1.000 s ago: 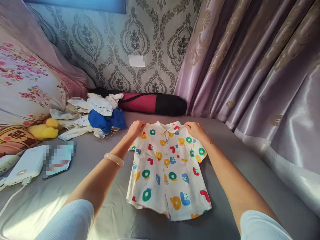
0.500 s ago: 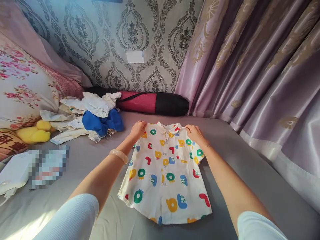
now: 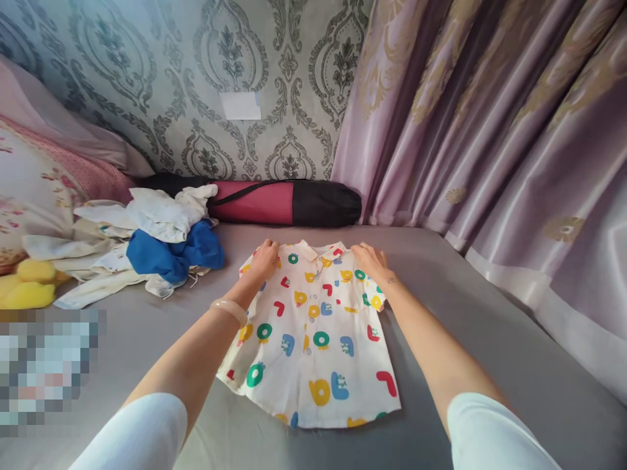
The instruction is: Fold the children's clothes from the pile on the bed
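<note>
You hold a white, letter-print short-sleeved button-up shirt [image 3: 313, 329] by both shoulders, the fingers of your left hand [image 3: 263, 262] and right hand [image 3: 371, 262] closed on the fabric. It lies front up on the gray bedsheet [image 3: 455, 307], collar away from you, a heap of white and blue clothes [image 3: 164, 251] to its left, a red-and-black cylindrical bag [image 3: 264, 202] beyond.

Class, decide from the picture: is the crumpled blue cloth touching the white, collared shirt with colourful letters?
Apart. The head view shows a strip of grey sheet between the blue cloth and the white shirt.
</note>
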`<state>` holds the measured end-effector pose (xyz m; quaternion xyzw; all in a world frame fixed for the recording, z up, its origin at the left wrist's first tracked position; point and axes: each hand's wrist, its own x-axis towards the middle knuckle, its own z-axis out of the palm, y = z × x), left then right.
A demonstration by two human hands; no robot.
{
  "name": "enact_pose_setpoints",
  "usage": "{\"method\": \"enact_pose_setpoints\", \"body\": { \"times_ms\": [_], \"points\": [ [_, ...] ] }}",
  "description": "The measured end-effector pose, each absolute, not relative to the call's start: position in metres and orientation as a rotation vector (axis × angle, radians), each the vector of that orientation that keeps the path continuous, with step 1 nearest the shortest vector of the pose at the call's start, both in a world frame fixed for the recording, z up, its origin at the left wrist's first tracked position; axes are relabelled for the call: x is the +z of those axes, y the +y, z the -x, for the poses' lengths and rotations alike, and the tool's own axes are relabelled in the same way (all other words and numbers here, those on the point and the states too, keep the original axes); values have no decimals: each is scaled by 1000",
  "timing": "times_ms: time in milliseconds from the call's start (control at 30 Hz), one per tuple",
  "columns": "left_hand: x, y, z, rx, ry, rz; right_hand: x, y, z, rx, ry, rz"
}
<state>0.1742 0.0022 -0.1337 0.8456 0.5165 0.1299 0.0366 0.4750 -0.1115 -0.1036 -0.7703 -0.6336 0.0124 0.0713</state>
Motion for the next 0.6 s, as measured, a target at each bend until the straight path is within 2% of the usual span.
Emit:
{"method": "enact_pose_setpoints", "body": {
  "times_ms": [100,200,267,400,600],
  "points": [
    [-142,5,-168,395,1427,-2634,-113,-107,-479,247,-1777,2241],
    [-147,8,-151,567,1364,-2591,-118,-106,-492,554,-1522,2125],
    [-149,10,-133,648,1485,-2528,-117,-110,-506,683,-1390,2120],
    [-156,16,-91,542,1884,-2341,-111,-129,-534,890,-1120,2148],
    [-158,20,-71,473,1899,-2182,-106,-156,-546,1056,-843,2199]
  ]
}}
